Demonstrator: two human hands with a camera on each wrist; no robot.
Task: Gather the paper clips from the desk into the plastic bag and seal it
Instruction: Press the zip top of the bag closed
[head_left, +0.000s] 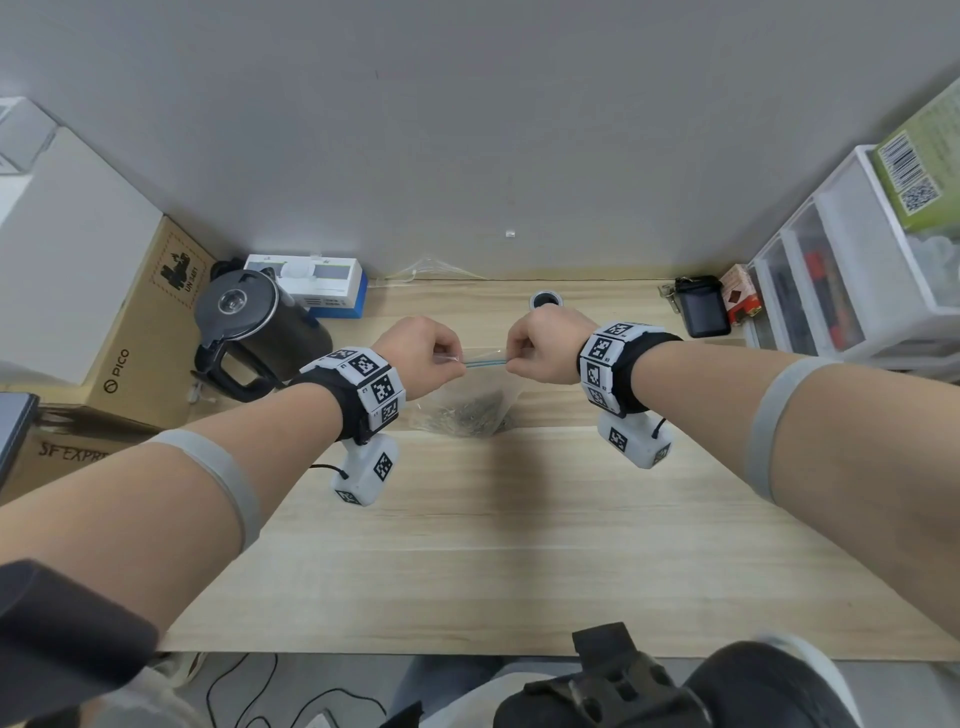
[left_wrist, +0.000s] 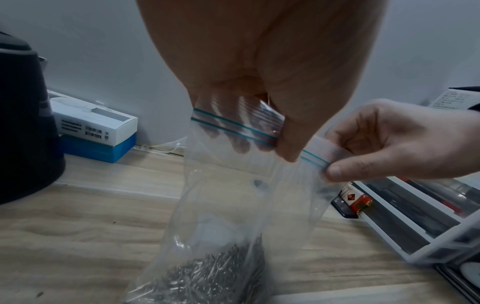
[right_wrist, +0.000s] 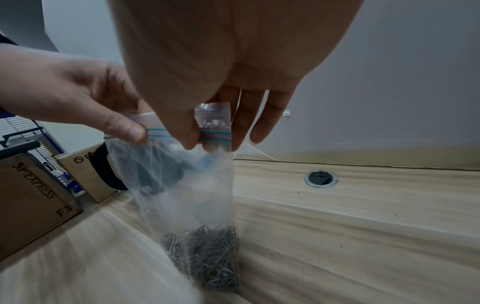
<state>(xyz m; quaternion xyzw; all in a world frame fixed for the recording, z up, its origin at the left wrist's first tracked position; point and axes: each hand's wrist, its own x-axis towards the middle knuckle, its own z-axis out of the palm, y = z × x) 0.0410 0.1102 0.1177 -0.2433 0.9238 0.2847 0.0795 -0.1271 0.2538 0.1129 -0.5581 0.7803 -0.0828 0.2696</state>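
A clear plastic bag (head_left: 470, 387) (left_wrist: 233, 205) (right_wrist: 187, 185) with a green zip strip (head_left: 484, 362) (left_wrist: 233, 127) (right_wrist: 217, 136) hangs upright above the desk, its bottom resting on the wood. A heap of metal paper clips (head_left: 470, 410) (left_wrist: 207, 271) (right_wrist: 207, 253) fills its bottom. My left hand (head_left: 423, 351) (left_wrist: 272, 127) pinches the strip's left part between thumb and fingers. My right hand (head_left: 540, 345) (right_wrist: 197, 131) pinches the strip's right part. In the left wrist view the right hand (left_wrist: 389, 144) appears at right; in the right wrist view the left hand (right_wrist: 78, 96) appears at left.
A black kettle (head_left: 254, 327) and a white-and-blue box (head_left: 317, 283) stand at back left, beside cardboard boxes (head_left: 145, 332). A cable hole (head_left: 546, 300) lies behind the hands. A black device (head_left: 701, 306), a red packet (head_left: 740, 293) and plastic drawers (head_left: 852, 260) stand at right.
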